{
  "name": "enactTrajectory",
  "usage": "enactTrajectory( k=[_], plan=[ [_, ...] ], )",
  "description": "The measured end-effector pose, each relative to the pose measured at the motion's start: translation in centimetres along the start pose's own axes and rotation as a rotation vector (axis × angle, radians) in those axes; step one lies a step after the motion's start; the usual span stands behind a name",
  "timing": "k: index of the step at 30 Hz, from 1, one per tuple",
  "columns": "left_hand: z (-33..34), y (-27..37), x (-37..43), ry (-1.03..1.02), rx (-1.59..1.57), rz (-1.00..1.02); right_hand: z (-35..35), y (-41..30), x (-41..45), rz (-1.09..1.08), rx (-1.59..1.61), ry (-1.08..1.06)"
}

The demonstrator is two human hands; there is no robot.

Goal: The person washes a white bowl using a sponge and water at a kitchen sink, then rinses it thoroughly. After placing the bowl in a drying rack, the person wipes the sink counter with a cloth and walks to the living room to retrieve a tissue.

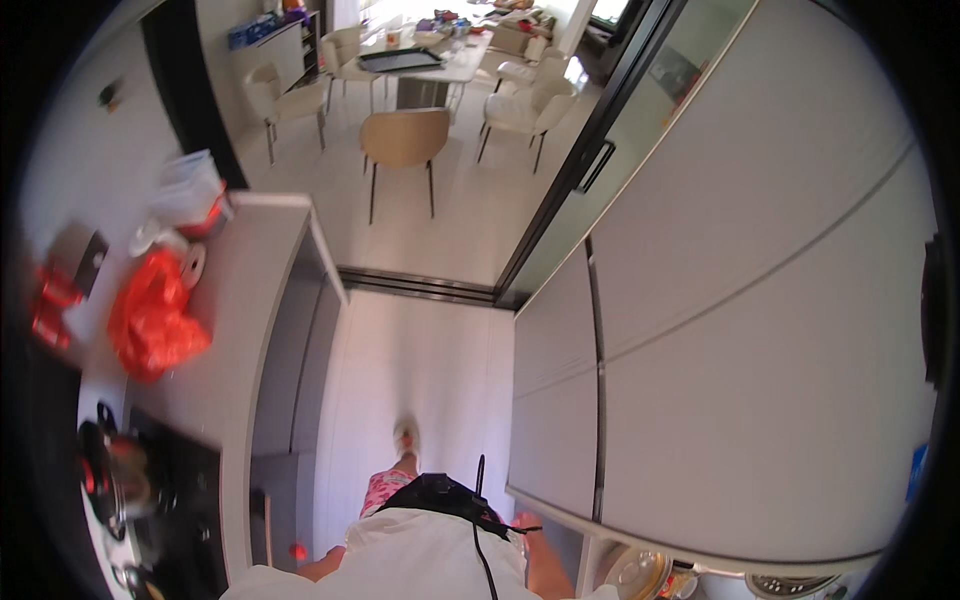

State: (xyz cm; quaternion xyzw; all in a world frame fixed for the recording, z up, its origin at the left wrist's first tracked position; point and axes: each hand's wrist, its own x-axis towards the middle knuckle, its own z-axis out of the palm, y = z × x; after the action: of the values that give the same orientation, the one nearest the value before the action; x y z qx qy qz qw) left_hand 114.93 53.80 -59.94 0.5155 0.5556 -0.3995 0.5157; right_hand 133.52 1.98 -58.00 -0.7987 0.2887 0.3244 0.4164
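Observation:
Near the bottom edge, my left hand hangs low beside my body, partly hidden by my white shirt; its fingers cannot be made out. On my other side, my right hand is blurred next to a black waist bag with a cable, and whether it holds anything does not show. One foot in a light shoe is on the pale floor ahead. A crumpled red plastic bag lies on the counter at the left, away from both hands.
Left, a counter carries a pot on a black cooktop and plastic containers. Tall grey cabinets line the right. A floor track crosses the doorway beside a sliding door; beyond are a chair and a dining table.

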Motion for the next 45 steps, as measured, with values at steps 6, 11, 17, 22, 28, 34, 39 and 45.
enactTrajectory(
  k=[6, 11, 17, 22, 28, 34, 39, 45],
  plan=[
    [-7.0, 29.9, 5.9, 0.107, 0.439, 0.322, 2.1, -8.9, -0.3, 0.223, 0.25, 0.023],
    [-9.9, 63.2, 2.4, 0.178, -0.134, 0.921, 3.5, -21.3, 7.3, 0.16, 0.348, -0.025],
    [-6.9, 81.2, -0.1, 0.097, -0.073, 1.158, 2.6, -32.1, 20.8, 0.067, 0.397, -0.002],
    [-10.4, 76.4, 7.4, 0.032, 0.205, 0.874, 1.9, -47.0, 36.8, -0.185, -0.175, -0.029],
    [-10.5, 66.8, -0.2, 0.087, -0.237, 0.015, -3.4, -74.5, 42.4, -0.295, 0.16, -0.215],
    [-11.8, 84.5, 3.8, 0.122, -0.324, 0.035, -3.0, -90.0, 53.7, -0.488, -0.043, 0.035],
    [-5.6, 110.8, 12.4, 0.006, -0.371, 0.387, -10.8, -83.1, 66.6, -0.333, 0.235, -0.267],
    [0.0, 142.5, 8.7, 0.018, 0.611, 0.84, -10.0, -91.3, 62.1, 0.168, 0.685, -0.027]
  ],
)
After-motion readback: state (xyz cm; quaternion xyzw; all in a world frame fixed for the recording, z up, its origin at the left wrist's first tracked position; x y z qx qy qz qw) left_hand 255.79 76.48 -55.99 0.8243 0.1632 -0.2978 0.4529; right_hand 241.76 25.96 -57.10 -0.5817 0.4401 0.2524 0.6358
